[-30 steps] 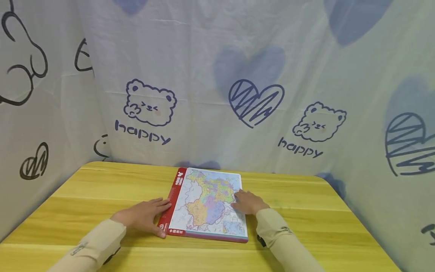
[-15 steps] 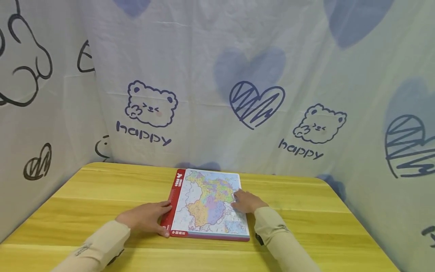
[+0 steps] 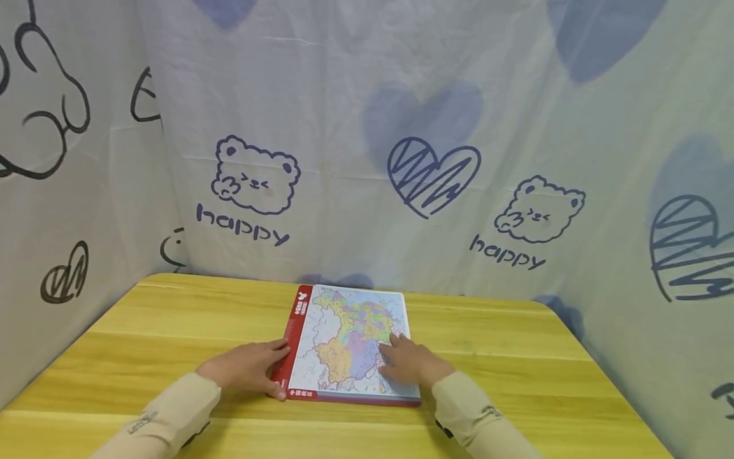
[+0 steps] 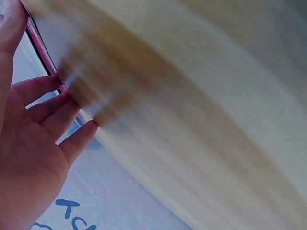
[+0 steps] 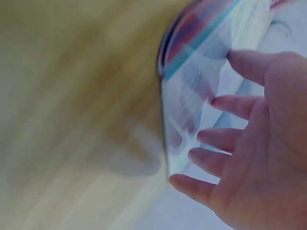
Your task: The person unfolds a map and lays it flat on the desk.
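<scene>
A flat, glossy map (image 3: 350,341) with a red left strip (image 3: 293,331) lies on the table. Teal and reddish layers show along its near edge, so it looks like several sheets or boards stacked. My left hand (image 3: 243,366) rests at the red strip, fingers extended to the edge; in the left wrist view the left hand (image 4: 36,148) has its fingertips along that edge. My right hand (image 3: 414,362) lies over the lower right of the map, covering part of it. In the right wrist view, the right hand (image 5: 268,134) has spread fingers, its fingertips at the glossy map (image 5: 192,91).
The yellow wood-grain table (image 3: 493,338) extends on both sides of the map. A pale curtain (image 3: 344,210) printed with hearts and bears hangs behind the table and along both sides.
My right hand has slid from the map's right edge inward and nearer, onto its lower right part. The left hand stays at the red strip, having shifted slightly with the map earlier.
</scene>
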Tool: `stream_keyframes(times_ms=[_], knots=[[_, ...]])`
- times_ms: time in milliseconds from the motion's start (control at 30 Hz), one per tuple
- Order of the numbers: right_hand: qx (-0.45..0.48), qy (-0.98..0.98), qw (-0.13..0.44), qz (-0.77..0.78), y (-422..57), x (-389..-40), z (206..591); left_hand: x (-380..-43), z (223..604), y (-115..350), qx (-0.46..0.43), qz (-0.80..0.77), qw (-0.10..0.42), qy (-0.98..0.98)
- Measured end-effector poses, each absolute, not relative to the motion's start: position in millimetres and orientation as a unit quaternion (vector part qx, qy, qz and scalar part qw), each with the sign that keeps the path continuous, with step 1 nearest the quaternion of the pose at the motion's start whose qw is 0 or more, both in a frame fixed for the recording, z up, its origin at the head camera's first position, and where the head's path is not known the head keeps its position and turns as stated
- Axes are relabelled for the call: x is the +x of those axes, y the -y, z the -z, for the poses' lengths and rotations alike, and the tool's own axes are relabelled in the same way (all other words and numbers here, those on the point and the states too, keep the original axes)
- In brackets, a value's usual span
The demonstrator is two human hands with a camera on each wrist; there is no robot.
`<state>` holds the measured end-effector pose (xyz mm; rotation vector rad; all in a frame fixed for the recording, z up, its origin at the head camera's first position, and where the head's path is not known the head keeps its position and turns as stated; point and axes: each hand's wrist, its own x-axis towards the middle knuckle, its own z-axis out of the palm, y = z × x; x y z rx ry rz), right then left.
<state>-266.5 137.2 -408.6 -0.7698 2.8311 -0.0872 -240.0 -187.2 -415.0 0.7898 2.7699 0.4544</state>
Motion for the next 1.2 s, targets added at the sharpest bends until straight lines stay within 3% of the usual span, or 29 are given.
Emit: stream_keyframes(times_ms=[267,800,1200], knots=[[-0.323,-0.937,0.135,0.015,-127,-232,404,-239,416,189,0.243,-0.169,0.127,-0.947],[-0.41,-0.909,-0.002,-0.074,-128,-227,416,-239,414,185,0.234,-0.185,0.132,-0.945],[-0.409,-0.911,0.015,-0.055,-131,-228,416,-239,411,183,0.225,-0.202,0.15,-0.941]])
